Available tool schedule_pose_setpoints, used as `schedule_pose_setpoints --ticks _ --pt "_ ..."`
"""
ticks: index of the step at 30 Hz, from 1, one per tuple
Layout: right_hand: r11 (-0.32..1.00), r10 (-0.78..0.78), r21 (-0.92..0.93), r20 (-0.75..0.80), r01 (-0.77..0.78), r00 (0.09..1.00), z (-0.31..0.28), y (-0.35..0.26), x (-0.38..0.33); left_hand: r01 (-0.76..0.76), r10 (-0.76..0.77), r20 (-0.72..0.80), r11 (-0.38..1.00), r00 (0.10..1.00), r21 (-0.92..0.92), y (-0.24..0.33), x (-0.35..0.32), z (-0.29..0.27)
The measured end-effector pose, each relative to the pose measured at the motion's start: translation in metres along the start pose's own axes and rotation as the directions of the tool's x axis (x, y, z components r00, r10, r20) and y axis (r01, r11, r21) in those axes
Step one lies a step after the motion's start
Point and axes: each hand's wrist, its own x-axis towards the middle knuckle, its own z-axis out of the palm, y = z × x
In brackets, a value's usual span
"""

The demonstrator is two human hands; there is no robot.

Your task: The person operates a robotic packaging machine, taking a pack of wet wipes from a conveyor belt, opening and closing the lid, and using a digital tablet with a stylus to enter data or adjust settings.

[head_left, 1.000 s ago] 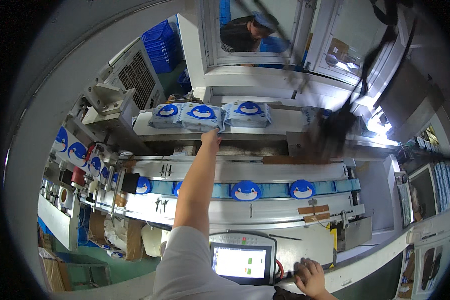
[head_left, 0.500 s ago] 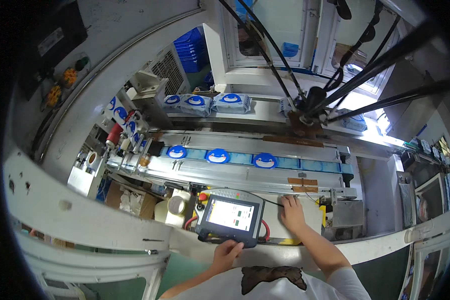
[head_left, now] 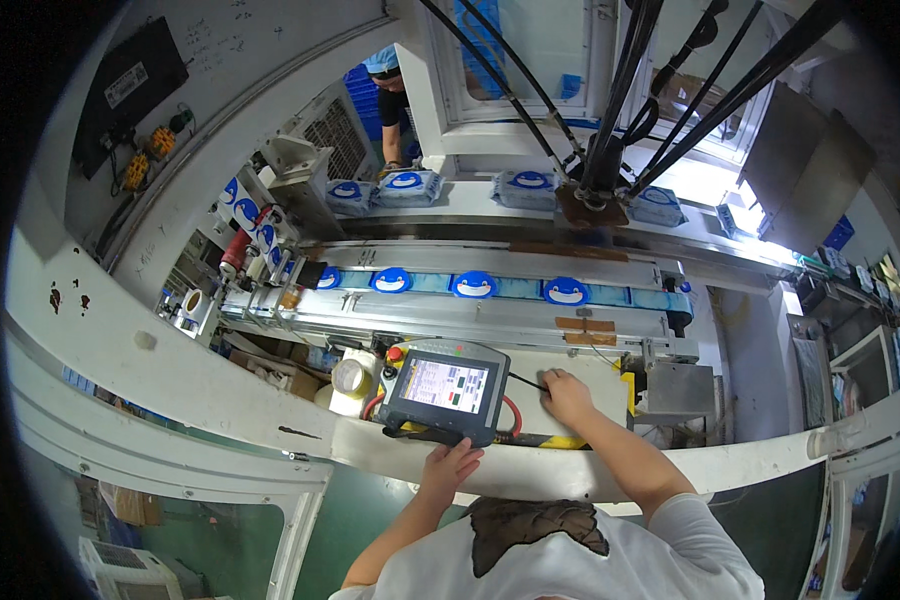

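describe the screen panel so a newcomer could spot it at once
Across the middle runs a long conveyor carrying blue smiling cut-outs. On its near side sits a dark control panel, the left hand at its lower edge. Unlike the pale roll beside it, it has a lit rectangular screen.

From the head, a fisheye view looks forward and down over the touchscreen panel (head_left: 444,387).
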Motion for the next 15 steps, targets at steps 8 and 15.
schedule_pose_setpoints --ticks 8,15 --pt "0.998 -0.008 0.058 -0.053 0.011 0.999 -0.02 -0.013 -0.036 -0.388 0.367 0.13 0.85 0.921 0.356 0.016 0.005 -0.011" --pt "0.994 0.098 -0.035 -0.061 -0.1 0.993 -0.009 -0.033 -0.085 -0.64 0.543 0.349 0.705 0.764 0.306 0.142 0.14 0.057"
